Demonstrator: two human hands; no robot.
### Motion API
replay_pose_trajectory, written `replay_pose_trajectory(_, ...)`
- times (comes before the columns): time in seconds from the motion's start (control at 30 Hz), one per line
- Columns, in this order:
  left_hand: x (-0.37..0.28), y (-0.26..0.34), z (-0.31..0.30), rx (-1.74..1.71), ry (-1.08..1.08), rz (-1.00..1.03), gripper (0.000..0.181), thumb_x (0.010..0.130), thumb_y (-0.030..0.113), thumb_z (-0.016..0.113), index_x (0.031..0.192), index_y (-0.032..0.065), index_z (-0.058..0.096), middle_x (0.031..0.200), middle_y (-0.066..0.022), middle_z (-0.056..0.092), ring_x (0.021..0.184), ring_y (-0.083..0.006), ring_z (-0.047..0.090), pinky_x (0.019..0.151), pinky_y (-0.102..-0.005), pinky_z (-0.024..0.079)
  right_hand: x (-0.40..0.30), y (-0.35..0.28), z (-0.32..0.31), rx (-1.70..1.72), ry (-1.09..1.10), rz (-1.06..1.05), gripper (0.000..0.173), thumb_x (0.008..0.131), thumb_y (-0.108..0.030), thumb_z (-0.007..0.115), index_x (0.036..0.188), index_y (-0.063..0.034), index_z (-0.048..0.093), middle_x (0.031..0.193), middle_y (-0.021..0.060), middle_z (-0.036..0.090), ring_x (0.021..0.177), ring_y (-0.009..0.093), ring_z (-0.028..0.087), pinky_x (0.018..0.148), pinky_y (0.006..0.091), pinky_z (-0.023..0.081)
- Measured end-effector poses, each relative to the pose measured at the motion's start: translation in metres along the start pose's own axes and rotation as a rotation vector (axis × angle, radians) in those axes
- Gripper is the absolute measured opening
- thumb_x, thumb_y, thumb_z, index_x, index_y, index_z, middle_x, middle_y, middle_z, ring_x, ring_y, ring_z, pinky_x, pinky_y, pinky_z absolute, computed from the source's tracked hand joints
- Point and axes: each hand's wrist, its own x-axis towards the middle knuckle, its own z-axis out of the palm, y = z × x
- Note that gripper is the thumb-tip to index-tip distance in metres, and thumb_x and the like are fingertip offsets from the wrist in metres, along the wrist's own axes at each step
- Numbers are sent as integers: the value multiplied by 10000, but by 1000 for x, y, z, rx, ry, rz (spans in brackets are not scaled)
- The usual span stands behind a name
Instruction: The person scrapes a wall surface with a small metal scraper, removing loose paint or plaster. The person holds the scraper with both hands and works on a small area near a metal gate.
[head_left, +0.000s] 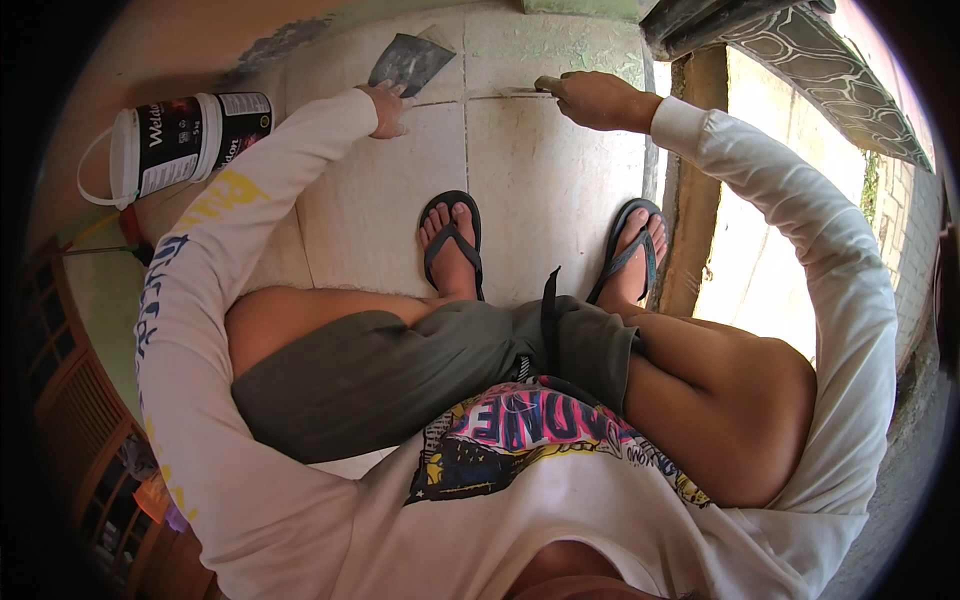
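Note:
My left hand (388, 111) is at the upper left, its fingers on the edge of a dark, dust-smeared flat plate (412, 61), perhaps a dustpan or a broad scraper blade. To the right, my right hand (598, 97) is closed around the handle of a thin flat tool (517, 91), seen edge-on over the floor tiles. Its blade is hard to make out, so I cannot tell its exact kind. Pale green flakes and dust (581, 56) lie on the tiles (525, 165) beyond this hand.
A Weldon paint bucket (169, 142) with a white handle lies on its side at the left, by the wall. My feet in black flip-flops (452, 244) rest on the tiles. A raised sill (694, 180) runs along the right. Dark pipes (675, 22) and a stone-patterned ledge (825, 75) are at the upper right.

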Motion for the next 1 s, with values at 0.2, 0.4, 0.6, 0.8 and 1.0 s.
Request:
replay_pose_trajectory(0.2,18,-49,23,-264,25,2,573,987,469,484,1387,59,485,1336,-245,580,1247,-409,546,1044,-477,431,18,-29,-1,-195,43,-96,483,912,9,513,1383,-97,533,1221,235,595,1003,371,685,833,442,574)
replay_pose_trajectory(0.4,29,-51,5,-373,238,81,510,992,450,478,1264,23,534,1214,-267,623,1160,-411,581,981,-484,445,73,-42,-1,-217,65,-265,359,925,-9,522,1270,-68,600,1228,207,602,1005,376,688,825,456,583)
replay_pose_trajectory(0.6,31,-56,7,-428,254,125,486,1000,449,465,1210,23,564,1159,-247,649,1105,-406,604,953,-470,460,67,-47,-4,-306,-103,-188,344,948,-36,525,1270,-115,619,1101,148,694,1014,341,696,830,440,586)
replay_pose_trajectory(0.8,21,-61,4,-512,185,103,440,996,410,501,1174,15,576,1124,-229,666,1078,-383,616,939,-467,466,-20,31,7,-312,-37,-100,532,929,-18,547,1413,-238,547,1018,114,661,895,299,692,781,417,568)
replay_pose_trajectory(1.0,16,-65,28,-542,290,96,412,986,372,522,1176,12,589,1061,-218,682,1025,-368,635,909,-443,482,-125,121,-37,-219,-195,176,520,961,-43,479,1390,-321,571,972,107,660,931,315,650,820,439,524)
